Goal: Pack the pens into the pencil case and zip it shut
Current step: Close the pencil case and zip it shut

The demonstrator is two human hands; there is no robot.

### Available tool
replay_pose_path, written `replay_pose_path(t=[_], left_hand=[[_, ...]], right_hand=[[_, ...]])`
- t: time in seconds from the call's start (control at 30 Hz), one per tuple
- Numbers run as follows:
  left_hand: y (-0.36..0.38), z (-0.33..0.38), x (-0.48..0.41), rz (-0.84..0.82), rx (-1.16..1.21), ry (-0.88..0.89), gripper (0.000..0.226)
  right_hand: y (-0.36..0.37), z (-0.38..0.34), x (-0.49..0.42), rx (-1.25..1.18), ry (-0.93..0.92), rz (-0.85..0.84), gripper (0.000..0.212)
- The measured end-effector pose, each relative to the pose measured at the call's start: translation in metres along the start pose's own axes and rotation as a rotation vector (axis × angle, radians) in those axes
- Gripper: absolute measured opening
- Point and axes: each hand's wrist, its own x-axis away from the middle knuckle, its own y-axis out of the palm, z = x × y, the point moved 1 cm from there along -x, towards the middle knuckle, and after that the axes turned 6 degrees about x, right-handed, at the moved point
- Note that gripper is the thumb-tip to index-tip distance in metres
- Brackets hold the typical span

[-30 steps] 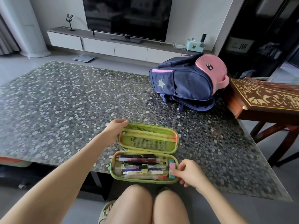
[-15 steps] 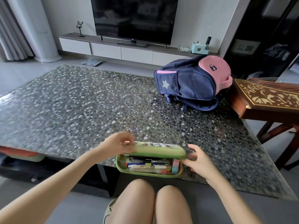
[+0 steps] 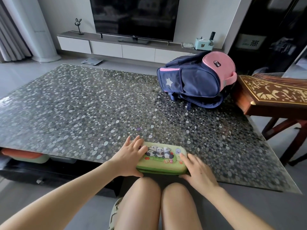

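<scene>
A green pencil case (image 3: pixel 163 161) with three pandas on its lid lies at the near edge of the pebble-patterned table (image 3: pixel 99 113). Its lid is folded down, so the pens inside are hidden. My left hand (image 3: pixel 129 156) rests on the left end of the lid with fingers spread and the thumb against the front edge. My right hand (image 3: pixel 197 170) holds the right end, fingers on the lid and the thumb at the front corner. I cannot tell whether the zip is closed.
A navy and pink backpack (image 3: pixel 197 80) lies on the far right of the table. A carved wooden instrument on a stand (image 3: pixel 272 97) sits just off the right edge. A TV (image 3: pixel 134 17) and low cabinet stand beyond. My knees are under the near edge.
The lid went from fully open, with pens showing, to folded down over the case. Both hands moved onto its two ends.
</scene>
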Motion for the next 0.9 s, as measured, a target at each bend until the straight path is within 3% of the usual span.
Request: replay_pose_path(t=[0.07,0.23,0.4,0.47,0.53,0.6,0.63,0.8,0.9], left_hand=[[0.004,-0.001,0.001,0.03,-0.006,0.036,0.086],[0.011,0.0,-0.009,0.207,0.014,0.028,0.079],[0.012,0.005,-0.029,0.122,0.153,-0.082,0.075],[0.0,-0.002,-0.03,0.062,0.367,-0.143,0.061],[-0.012,-0.021,-0.032,-0.008,0.804,-0.328,0.043],[-0.014,-0.039,-0.038,-0.074,1.278,-0.531,0.044],[-0.012,-0.045,-0.042,-0.093,1.371,-0.58,0.044],[-0.002,-0.05,-0.052,-0.213,1.414,-0.706,0.034],[-0.001,-0.058,-0.052,-0.228,1.342,-0.673,0.029]], right_hand=[[0.002,0.001,0.0,0.071,-0.043,0.027,0.092],[-0.021,-0.009,-0.022,0.208,-0.065,0.059,0.079],[-0.02,-0.033,-0.064,0.117,-0.181,-0.064,0.082],[-0.006,-0.032,-0.067,0.107,-0.189,-0.076,0.077],[0.004,-0.027,-0.066,0.11,-0.199,-0.029,0.076],[0.011,-0.025,-0.067,0.13,-0.21,0.015,0.081],[0.013,-0.025,-0.069,0.128,-0.209,0.034,0.085],[0.017,-0.024,-0.068,0.105,-0.212,0.077,0.087],[0.018,-0.026,-0.068,0.095,-0.195,0.043,0.077]])
